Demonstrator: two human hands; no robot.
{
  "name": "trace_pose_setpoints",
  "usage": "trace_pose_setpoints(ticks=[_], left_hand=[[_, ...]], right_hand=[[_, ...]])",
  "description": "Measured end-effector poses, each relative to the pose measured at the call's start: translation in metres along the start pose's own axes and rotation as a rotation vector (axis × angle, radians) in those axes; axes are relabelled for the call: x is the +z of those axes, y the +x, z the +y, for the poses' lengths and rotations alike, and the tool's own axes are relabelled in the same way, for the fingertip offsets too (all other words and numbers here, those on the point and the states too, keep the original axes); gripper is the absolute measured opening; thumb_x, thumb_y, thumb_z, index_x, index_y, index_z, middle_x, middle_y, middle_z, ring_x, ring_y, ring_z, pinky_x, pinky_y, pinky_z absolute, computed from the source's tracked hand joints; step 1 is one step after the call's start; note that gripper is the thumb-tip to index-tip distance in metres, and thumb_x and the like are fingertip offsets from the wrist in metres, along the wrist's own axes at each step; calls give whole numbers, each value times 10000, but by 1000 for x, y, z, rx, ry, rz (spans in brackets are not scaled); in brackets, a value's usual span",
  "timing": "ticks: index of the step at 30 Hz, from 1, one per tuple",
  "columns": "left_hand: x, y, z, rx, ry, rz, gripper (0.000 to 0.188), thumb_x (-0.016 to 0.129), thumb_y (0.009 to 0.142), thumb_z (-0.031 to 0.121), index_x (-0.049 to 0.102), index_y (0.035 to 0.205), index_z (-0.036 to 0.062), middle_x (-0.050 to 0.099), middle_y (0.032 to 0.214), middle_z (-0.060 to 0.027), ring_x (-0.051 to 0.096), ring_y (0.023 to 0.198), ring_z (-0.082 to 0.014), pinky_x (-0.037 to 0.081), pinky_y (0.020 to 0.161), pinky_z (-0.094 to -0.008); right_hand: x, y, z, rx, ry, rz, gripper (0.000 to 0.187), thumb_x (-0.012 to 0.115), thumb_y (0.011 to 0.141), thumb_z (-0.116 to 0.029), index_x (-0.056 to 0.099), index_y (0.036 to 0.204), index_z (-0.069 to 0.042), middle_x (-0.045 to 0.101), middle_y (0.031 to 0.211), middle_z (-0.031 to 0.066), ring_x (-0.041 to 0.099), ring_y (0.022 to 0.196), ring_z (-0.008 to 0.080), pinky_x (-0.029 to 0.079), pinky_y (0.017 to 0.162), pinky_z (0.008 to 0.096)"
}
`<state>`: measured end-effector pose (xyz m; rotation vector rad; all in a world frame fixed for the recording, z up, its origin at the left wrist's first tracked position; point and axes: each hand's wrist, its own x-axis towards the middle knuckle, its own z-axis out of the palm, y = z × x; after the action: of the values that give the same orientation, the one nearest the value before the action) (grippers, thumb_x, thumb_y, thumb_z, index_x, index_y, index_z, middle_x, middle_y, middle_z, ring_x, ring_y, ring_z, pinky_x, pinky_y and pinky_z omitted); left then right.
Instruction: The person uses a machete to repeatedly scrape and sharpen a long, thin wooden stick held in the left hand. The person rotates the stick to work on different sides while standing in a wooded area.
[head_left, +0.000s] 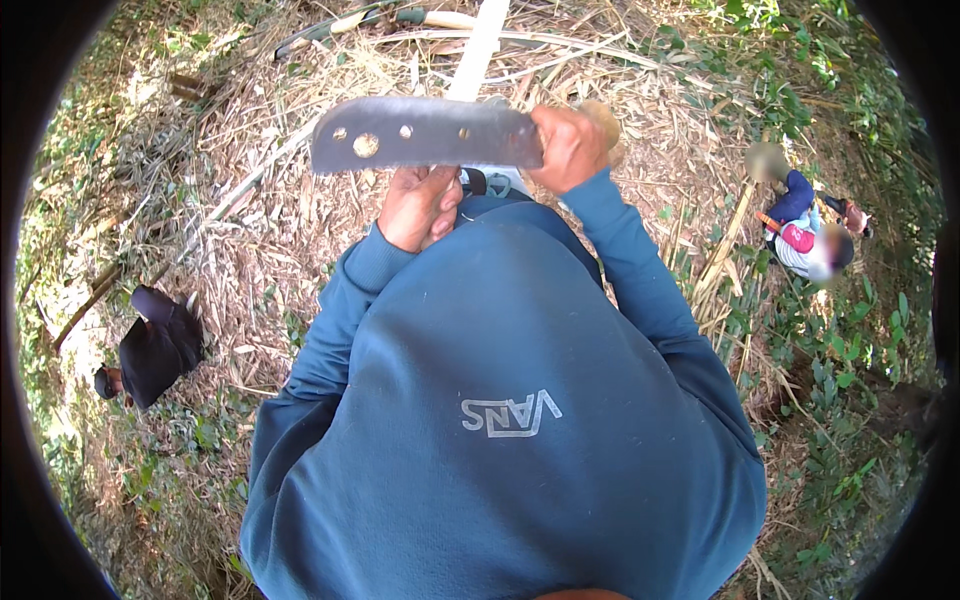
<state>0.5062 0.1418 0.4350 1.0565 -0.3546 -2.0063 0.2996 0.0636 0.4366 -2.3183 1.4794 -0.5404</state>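
My right hand (570, 145) is wrapped round the wooden handle (604, 132) of a machete. Its broad dark blade (425, 135), pierced by several round holes, points left across the view and lies level in front of my body. Just under the blade is my left hand (422, 205), its fingers curled and thumb pressed in; the blade covers its fingertips, so what they grip is hidden. A pale, flat strip (480, 50), like split bamboo or wood, runs from the top edge down behind the blade.
Dry leaves and husks (270, 240) cover the ground. Cut bamboo stalks (420, 18) lie at the far side. A person in dark clothes (160, 340) is at the left; people (800, 220) sit at the right among split stalks and green plants (850, 350).
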Motion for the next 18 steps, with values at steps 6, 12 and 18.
trace_pose_setpoints(ticks=[6,12,18], left_hand=[[-5,0,0,68,39,-67,98,446,994,165,457,970,71,437,610,-14,319,389,-64,287,346,-196],[-7,0,3,68,71,-47,120,458,996,182,461,994,62,434,604,-9,331,376,-64,279,339,-199],[-11,-2,3,122,-38,-85,127,479,989,178,459,1022,57,438,608,-12,374,380,-68,301,341,-198]], right_hand=[[-6,17,16,140,-119,35,200,692,731,-263,663,768,-69,604,585,132,602,512,288,465,524,399],[-9,26,13,-53,-188,-44,387,719,733,-429,623,715,-55,576,570,94,614,561,246,464,553,392],[5,58,38,423,-47,137,303,651,793,-336,697,821,-38,625,596,122,617,535,230,497,583,372]])
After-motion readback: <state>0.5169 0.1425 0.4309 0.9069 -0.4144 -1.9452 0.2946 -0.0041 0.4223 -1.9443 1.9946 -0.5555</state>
